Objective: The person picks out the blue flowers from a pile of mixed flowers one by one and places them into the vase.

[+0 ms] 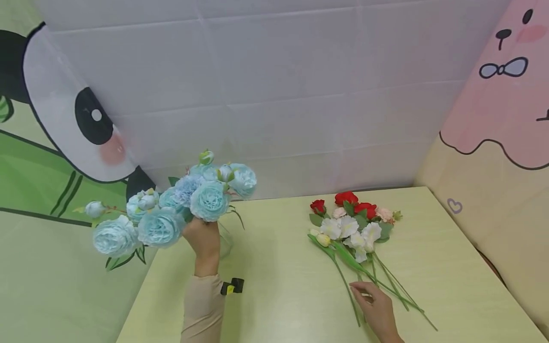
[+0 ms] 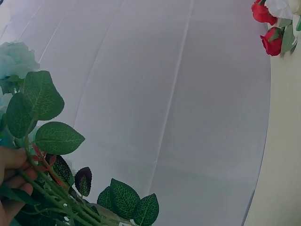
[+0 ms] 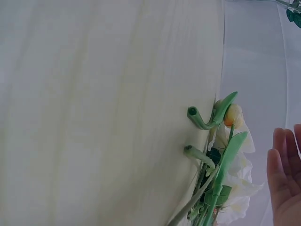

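Observation:
My left hand (image 1: pixel 205 242) is raised over the left part of the table and grips a bunch of pale blue artificial flowers (image 1: pixel 160 226) by the stems. In the left wrist view, its fingers (image 2: pixel 16 174) curl round the green stems (image 2: pixel 61 202) among dark leaves. My right hand (image 1: pixel 376 307) hovers by the stems of the flowers lying on the right, its fingers loosely bent and holding nothing visible. Those are white flowers (image 1: pixel 340 227), red roses (image 1: pixel 345 197) and yellow-white tulips (image 1: pixel 323 239). In the right wrist view, a tulip (image 3: pixel 233 116) lies apart from the hand.
The pale wooden table (image 1: pixel 266 286) meets a white cloth backdrop (image 1: pixel 279 95) at its far edge. Cartoon-printed cloths hang left and right. Behind my left wrist a faint clear outline (image 1: pixel 226 240) shows, perhaps glass. A black strap device (image 1: pixel 232 286) sits on the left sleeve.

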The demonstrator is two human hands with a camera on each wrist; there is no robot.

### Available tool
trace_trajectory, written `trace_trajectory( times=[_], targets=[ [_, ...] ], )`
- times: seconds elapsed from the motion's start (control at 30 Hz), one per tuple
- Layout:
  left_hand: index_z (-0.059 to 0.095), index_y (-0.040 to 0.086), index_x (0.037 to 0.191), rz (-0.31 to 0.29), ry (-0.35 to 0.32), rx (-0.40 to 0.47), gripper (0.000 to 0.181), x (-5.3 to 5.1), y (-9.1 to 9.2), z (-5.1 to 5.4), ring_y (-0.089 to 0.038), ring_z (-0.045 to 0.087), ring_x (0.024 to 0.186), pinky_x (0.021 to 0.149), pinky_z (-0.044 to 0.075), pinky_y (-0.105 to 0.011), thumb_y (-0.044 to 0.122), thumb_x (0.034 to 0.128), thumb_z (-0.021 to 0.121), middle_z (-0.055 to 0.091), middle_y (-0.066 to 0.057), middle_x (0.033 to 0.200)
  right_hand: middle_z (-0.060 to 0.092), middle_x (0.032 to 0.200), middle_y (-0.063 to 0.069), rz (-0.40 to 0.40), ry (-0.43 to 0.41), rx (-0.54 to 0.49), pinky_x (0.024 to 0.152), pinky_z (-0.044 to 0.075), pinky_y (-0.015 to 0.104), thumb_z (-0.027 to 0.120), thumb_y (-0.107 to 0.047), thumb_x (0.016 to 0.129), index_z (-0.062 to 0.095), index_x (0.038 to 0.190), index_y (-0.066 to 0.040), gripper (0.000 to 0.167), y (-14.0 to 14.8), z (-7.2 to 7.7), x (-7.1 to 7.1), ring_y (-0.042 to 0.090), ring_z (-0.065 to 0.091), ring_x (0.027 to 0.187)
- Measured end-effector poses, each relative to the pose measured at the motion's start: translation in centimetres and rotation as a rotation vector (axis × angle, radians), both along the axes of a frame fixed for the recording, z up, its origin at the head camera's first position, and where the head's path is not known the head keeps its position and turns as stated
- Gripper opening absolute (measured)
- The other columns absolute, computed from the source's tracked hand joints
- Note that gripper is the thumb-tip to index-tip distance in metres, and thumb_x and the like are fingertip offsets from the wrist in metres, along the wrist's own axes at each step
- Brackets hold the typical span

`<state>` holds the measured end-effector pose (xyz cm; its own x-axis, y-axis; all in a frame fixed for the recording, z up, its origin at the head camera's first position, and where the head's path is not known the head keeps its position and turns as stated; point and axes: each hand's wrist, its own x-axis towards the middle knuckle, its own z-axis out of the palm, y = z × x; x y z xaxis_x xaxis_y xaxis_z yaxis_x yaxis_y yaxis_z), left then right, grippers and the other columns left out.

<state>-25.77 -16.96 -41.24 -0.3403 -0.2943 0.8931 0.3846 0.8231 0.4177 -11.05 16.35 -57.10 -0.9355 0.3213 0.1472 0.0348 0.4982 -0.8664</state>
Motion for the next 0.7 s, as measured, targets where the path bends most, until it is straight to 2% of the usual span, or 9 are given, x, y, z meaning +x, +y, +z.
trace_trajectory(
  times=[0.2,0.33,0.47,0.7],
  targets=[
    [0.04,0.001,0.049,0.003,0.001,0.005,0.036,-0.07,-0.09,0.11,-0.021,0.026,0.053,0.052,0.021,-0.03,-0.003,0.0797,0.059,0.033,-0.009,0.047,0.068,0.093,0.0,-0.005,0.008,-0.014,0.066,0.052,0.015,0.066,-0.012,0.084,0.07,0.093,-0.012,0.01,0.01,0.09,0.16,-0.006,0.059,0.078],
    [0.044,-0.001,0.049,0.006,-0.001,0.002,0.035,-0.27,-0.35,0.25,-0.021,0.028,0.051,0.048,0.025,-0.033,-0.003,0.0795,0.06,0.038,-0.011,0.047,0.068,0.093,0.0,-0.008,0.011,-0.031,0.066,0.052,0.015,0.067,-0.009,0.083,0.07,0.092,-0.011,0.011,-0.01,-0.05,0.16,-0.005,0.059,0.079],
    [0.048,-0.002,0.051,0.021,-0.037,-0.026,0.031,-0.31,-0.61,0.5,-0.022,0.031,0.051,0.047,0.03,-0.039,-0.003,0.0797,0.06,0.043,-0.014,0.048,0.068,0.094,0.0,-0.013,0.003,-0.022,0.067,0.052,0.015,0.067,-0.008,0.083,0.07,0.093,-0.012,0.011,-0.03,-0.1,0.22,-0.007,0.058,0.079],
    [0.046,-0.001,0.047,0.069,-0.135,-0.063,0.032,0.13,-0.64,0.73,-0.02,0.027,0.046,0.041,0.028,-0.039,-0.007,0.0762,0.057,0.039,-0.013,0.043,0.068,0.093,0.001,-0.004,0.004,-0.048,0.069,0.051,0.014,0.067,-0.01,0.083,0.07,0.093,-0.011,0.011,-0.15,-0.26,0.35,-0.003,0.061,0.079]
  ],
)
